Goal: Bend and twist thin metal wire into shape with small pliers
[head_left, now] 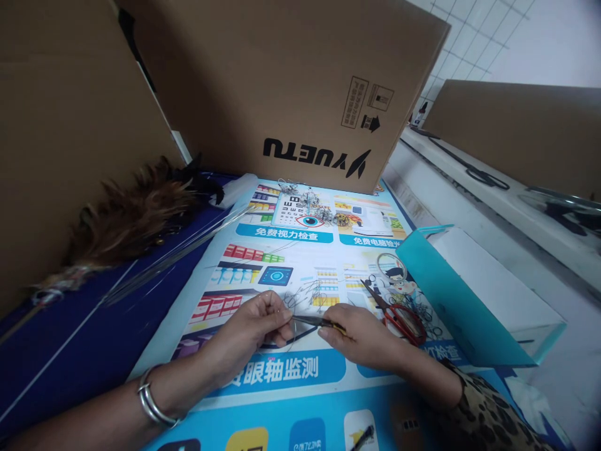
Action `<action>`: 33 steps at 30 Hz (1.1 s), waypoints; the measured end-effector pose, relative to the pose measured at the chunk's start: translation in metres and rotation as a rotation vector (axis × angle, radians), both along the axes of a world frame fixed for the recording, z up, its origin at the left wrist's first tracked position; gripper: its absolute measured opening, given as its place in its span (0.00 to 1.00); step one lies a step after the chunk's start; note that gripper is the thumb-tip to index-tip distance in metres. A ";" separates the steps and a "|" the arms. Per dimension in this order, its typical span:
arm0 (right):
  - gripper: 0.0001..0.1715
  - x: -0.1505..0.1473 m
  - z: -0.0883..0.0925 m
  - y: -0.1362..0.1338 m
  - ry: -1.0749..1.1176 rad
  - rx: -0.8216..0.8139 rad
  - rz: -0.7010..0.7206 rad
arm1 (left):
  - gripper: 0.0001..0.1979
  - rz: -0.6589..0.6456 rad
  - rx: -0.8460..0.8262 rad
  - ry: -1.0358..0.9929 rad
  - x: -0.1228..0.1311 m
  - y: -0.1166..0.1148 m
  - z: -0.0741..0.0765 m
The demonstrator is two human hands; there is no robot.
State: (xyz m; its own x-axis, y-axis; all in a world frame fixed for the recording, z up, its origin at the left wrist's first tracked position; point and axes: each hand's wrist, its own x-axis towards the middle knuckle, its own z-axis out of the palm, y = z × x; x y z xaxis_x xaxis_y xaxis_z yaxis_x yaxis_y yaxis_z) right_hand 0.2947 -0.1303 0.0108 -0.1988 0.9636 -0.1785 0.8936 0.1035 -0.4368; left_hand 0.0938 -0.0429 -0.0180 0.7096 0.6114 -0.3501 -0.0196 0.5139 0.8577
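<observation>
My right hand [357, 332] is wrapped round the handles of a pair of pliers [313, 320], whose dark jaws point left. The jaw tips meet the fingers of my left hand [270, 318], which pinch a piece of thin wire [294, 332]; part of it curves below the fingertips. Loose thin wires [305, 294] lie on the printed poster just behind my hands. To the right of my right hand rest red-handled scissors [404, 322], blades pointing up and left, beside a heap of small wire loops [426, 313].
A teal open box [474, 300] stands at the right. Tangled wire pieces [323, 213] lie at the back before a big cardboard box [300, 94]. Long straight wires [188, 247] and a brown feather duster [131, 213] lie left. A poster [253, 401] covers the table.
</observation>
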 end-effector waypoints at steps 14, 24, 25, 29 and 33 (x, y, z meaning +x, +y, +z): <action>0.14 -0.002 -0.004 -0.001 -0.055 0.042 0.017 | 0.11 0.000 -0.002 0.001 -0.001 0.000 -0.004; 0.15 -0.003 -0.004 -0.001 -0.074 0.054 0.025 | 0.11 -0.029 0.031 -0.016 -0.002 -0.001 -0.003; 0.15 -0.003 -0.004 -0.001 -0.079 0.055 0.024 | 0.11 -0.029 0.034 -0.022 -0.002 -0.001 -0.003; 0.15 -0.003 -0.004 -0.002 -0.069 0.061 0.025 | 0.10 -0.028 0.034 -0.026 -0.001 -0.001 -0.004; 0.15 -0.005 -0.006 -0.003 -0.060 0.065 0.005 | 0.10 -0.033 0.011 -0.054 0.000 0.000 0.000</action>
